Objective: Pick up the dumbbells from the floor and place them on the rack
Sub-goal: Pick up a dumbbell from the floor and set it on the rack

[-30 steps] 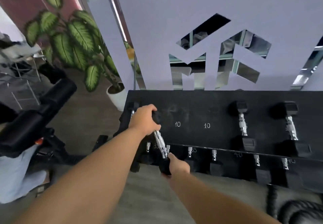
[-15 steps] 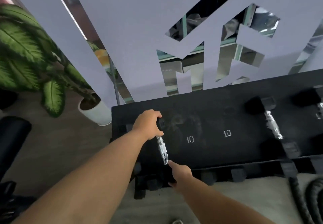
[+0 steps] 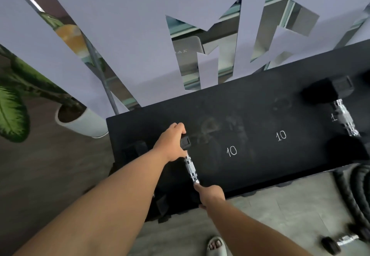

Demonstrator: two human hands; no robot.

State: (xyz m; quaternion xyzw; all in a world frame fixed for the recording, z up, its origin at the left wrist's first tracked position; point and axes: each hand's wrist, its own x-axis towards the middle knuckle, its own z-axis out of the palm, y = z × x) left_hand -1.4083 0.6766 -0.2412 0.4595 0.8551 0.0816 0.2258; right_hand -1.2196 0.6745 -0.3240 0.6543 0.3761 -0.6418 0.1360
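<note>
A small dumbbell (image 3: 191, 167) with a chrome handle and black ends lies on the left part of the black rack (image 3: 250, 115). My left hand (image 3: 172, 142) is closed over its far black end. My right hand (image 3: 211, 193) grips its near end, which the hand hides. White "10" marks are chalked on the rack top to the right. A bigger dumbbell (image 3: 344, 117) rests on the rack at the far right. Another small dumbbell (image 3: 340, 242) lies on the floor at the lower right.
A thick black rope (image 3: 358, 201) coils on the floor at the right, beside the rack. A potted plant (image 3: 80, 119) in a white pot stands left of the rack. A grey cut-out wall panel (image 3: 140, 45) rises behind it. My sandalled foot (image 3: 216, 244) shows below.
The view has tilted down and drawn closer to the rack. Both hands have stayed on the dumbbell's ends as it rests on the rack top.
</note>
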